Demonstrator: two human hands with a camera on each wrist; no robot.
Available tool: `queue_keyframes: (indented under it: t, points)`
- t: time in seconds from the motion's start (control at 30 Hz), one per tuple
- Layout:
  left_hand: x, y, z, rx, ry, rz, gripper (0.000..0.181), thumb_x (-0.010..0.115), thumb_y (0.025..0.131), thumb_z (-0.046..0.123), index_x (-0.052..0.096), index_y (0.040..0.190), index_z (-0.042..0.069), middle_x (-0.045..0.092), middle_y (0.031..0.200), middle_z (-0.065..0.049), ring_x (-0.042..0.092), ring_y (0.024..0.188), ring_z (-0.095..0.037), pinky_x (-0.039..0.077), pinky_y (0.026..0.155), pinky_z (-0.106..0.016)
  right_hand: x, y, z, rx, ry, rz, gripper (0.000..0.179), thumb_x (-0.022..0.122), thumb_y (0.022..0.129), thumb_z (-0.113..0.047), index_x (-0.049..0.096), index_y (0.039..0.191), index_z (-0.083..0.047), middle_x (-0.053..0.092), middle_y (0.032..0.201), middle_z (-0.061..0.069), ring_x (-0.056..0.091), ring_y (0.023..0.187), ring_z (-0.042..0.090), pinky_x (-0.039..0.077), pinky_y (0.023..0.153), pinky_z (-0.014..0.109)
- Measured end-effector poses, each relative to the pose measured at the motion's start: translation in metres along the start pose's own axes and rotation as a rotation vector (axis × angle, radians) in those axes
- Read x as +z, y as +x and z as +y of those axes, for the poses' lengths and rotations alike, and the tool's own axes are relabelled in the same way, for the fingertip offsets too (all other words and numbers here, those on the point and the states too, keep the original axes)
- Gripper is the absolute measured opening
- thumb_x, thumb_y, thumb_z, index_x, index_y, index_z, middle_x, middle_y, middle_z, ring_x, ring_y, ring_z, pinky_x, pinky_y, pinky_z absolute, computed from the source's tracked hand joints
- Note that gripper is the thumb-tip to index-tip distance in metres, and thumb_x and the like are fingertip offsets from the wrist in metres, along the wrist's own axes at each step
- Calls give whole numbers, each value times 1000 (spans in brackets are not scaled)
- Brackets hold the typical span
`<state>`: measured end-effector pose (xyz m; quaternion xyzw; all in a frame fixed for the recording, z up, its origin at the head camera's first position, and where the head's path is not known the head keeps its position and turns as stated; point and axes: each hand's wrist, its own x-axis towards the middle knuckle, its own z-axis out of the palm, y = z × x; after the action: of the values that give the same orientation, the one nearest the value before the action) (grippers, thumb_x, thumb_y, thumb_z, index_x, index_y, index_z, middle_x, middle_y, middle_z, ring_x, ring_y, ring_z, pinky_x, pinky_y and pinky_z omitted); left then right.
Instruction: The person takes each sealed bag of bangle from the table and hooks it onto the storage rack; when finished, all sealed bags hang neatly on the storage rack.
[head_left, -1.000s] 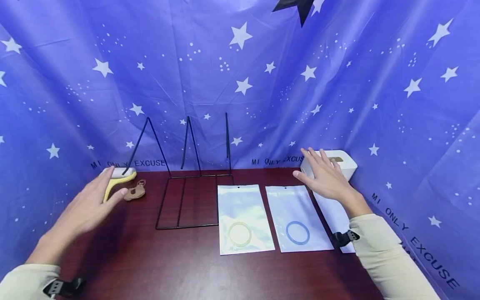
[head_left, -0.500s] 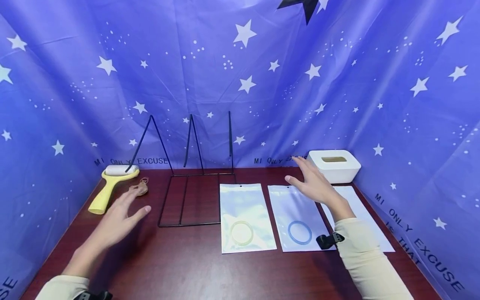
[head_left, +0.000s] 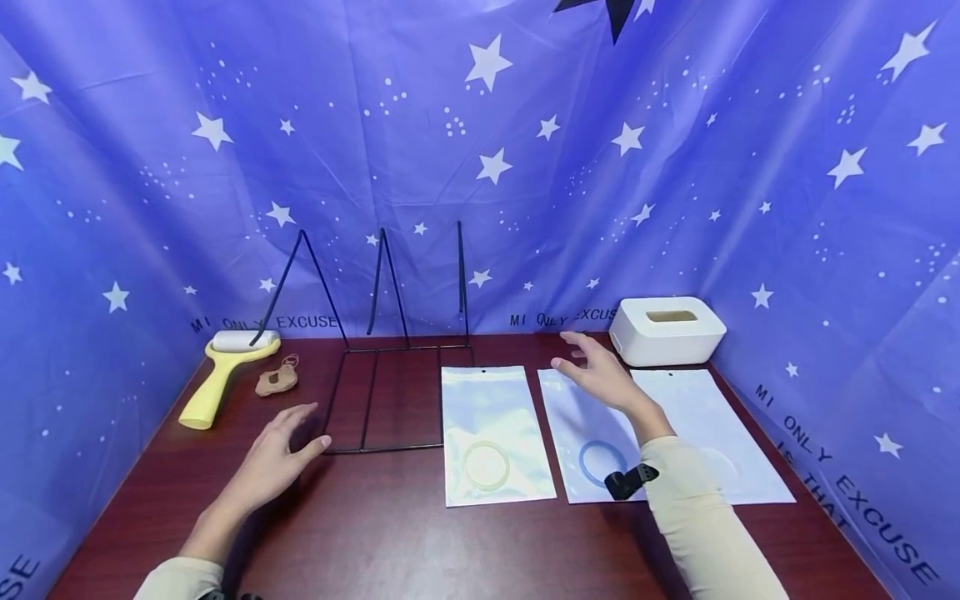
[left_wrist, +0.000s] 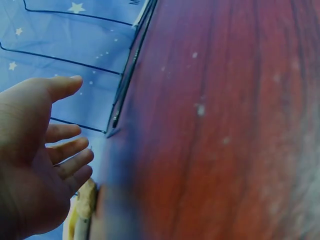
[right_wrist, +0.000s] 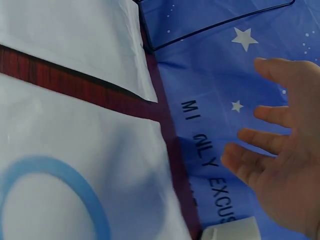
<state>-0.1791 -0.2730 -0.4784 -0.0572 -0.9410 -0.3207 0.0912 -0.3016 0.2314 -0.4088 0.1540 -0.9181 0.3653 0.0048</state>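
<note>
My left hand (head_left: 273, 454) hovers near the front left corner of a black wire rack (head_left: 407, 347), fingers loosely spread and holding nothing. The rack has upright triangular dividers. My right hand (head_left: 603, 382) is held over the upper part of a flat pouch with a blue ring (head_left: 583, 467), its fingers slightly bent and its grasp bare. Left of that lies a shiny pouch (head_left: 487, 408) with a pale yellow ring (head_left: 467, 467). A third white pouch (head_left: 727, 417) lies on the right, partly hidden by the right forearm. In the right wrist view, the right hand (right_wrist: 287, 155) touches nothing.
A yellow-handled roller (head_left: 206, 396) with a white cylinder lies at the back left. Beside it is a small brown piece with a string loop (head_left: 276, 380). A white tissue box (head_left: 667, 333) stands at the back right. Starry blue cloth (head_left: 420, 125) encloses the dark red table (head_left: 405, 533).
My left hand has moved right and nearer, away from the roller and brown piece toward the rack. My right hand has moved left and lower, from beside the tissue box to above the blue-ring pouch.
</note>
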Motion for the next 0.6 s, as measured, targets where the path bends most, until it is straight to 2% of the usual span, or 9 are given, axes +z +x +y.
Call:
queue_keyframes:
  t: [0.2,0.4,0.6]
  points:
    - [6,-1,-9,-1,-9,38,67,74,95,34,52,146,-2,49,150,-30,45,133,-53,39,105,-69,16,8,1,50,76,-38,64,64,102,-39,46,154,-6,51,155,20,56,137,41,51,108,56]
    - [8,0,-14,-37,-29,20,73,75,94,37,48,150,-1,48,152,-30,42,137,-53,37,108,-71,30,16,5,66,148,-16,57,65,102,-34,52,148,-4,58,149,20,60,132,38,52,106,52]
    - [13,-3,-20,-27,-18,32,70,78,92,36,52,148,2,52,150,-28,43,135,-53,36,107,-70,41,22,10,66,198,-13,53,67,101,-27,56,144,1,63,142,22,63,129,38,53,106,50]
